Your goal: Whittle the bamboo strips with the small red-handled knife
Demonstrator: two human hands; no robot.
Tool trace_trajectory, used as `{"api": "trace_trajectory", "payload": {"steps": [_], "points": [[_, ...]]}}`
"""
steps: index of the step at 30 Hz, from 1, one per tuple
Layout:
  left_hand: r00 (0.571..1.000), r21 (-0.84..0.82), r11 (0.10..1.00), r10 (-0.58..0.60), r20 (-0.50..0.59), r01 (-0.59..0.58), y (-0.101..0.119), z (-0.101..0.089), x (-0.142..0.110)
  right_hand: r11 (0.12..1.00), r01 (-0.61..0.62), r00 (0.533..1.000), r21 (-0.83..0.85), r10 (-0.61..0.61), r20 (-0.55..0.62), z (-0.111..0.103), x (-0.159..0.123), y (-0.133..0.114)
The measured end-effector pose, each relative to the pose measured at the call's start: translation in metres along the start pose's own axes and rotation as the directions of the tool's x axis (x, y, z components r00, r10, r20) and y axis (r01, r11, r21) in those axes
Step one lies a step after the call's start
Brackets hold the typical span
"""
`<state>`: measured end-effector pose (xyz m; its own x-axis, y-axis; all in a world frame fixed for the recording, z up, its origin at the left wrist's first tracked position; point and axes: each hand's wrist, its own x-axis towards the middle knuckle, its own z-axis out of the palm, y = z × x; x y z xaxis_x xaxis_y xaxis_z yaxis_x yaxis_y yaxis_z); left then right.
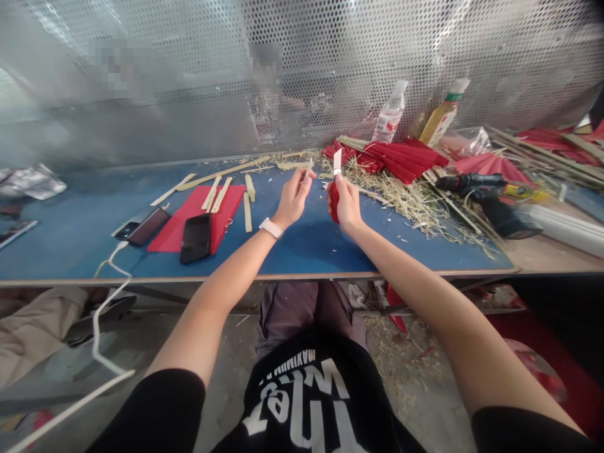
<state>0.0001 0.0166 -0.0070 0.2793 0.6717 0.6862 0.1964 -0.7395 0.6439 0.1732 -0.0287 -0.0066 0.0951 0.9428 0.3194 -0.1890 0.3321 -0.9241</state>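
Note:
My left hand (pixel 293 198), with a pale band at the wrist, pinches a short thin bamboo strip (pixel 309 167) that points up and away. In my right hand (pixel 348 204) is a utility knife (pixel 335 200) with a red handle, its blade (pixel 337 162) upright and apart from the strip. Both hands hover over the blue tabletop (pixel 311 251). Left of my left hand lie short bamboo pieces (pixel 248 212), and more strips (pixel 221 195) rest on a red sheet (pixel 165 236). A heap of bamboo shavings (pixel 401 201) spreads to the right of the knife.
Red folded fabric (pixel 401 158) lies behind the shavings, near a water bottle (pixel 391 116) and a yellow drink bottle (pixel 441 119). A cordless drill (pixel 500 201) sits at right. Phones (pixel 195 239) and a white cable (pixel 97 321) are at left. A perforated metal panel (pixel 189 94) stands behind.

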Motion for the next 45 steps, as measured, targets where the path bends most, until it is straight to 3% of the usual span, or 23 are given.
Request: {"api": "trace_trajectory", "payload": {"steps": [4,10,16,22,27,31,36,38,40,43,45], "points": [[0.999,0.086,0.996,-0.031,-0.014,0.032,0.000,0.002,-0.001,0.999,0.043,0.999,-0.034,-0.044,-0.022,-0.004,0.004,0.005],[0.998,0.214,0.975,-0.064,0.010,0.060,-0.010,0.001,0.001,0.999,0.010,1.000,-0.051,-0.010,-0.004,-0.004,0.003,0.005],[0.947,0.470,0.865,-0.278,0.163,0.173,-0.015,0.002,0.001,0.997,0.029,1.000,-0.073,-0.028,0.014,-0.007,0.002,0.005],[0.969,0.492,0.848,-0.244,0.030,0.198,-0.007,-0.001,0.007,0.996,0.035,0.999,-0.085,-0.033,0.028,-0.007,0.001,0.005],[0.871,0.661,0.680,-0.485,0.082,0.316,-0.002,-0.014,0.006,0.994,-0.004,0.996,-0.105,0.013,0.087,-0.006,-0.001,0.006],[0.849,0.744,0.576,-0.528,0.022,0.339,0.003,-0.036,0.008,0.991,-0.013,0.995,-0.136,0.026,0.095,-0.008,-0.003,0.005],[0.803,0.831,0.398,-0.589,-0.095,0.390,0.003,-0.098,0.014,0.983,-0.034,0.995,-0.178,0.050,0.088,-0.010,-0.004,0.006],[0.772,0.865,0.316,-0.625,-0.119,0.389,0.001,-0.125,0.008,0.980,-0.030,0.995,-0.197,0.049,0.091,-0.010,-0.003,0.008],[0.708,0.883,0.252,-0.696,-0.118,0.396,0.000,-0.145,-0.001,0.978,-0.023,0.995,-0.208,0.043,0.091,-0.010,-0.003,0.008],[0.618,0.879,0.216,-0.779,-0.107,0.425,0.002,-0.157,-0.015,0.979,-0.022,0.995,-0.205,0.042,0.094,-0.009,-0.004,0.008],[0.602,0.869,0.232,-0.793,-0.092,0.438,0.004,-0.157,-0.020,0.981,-0.025,0.995,-0.195,0.045,0.095,-0.008,-0.005,0.007]]}}
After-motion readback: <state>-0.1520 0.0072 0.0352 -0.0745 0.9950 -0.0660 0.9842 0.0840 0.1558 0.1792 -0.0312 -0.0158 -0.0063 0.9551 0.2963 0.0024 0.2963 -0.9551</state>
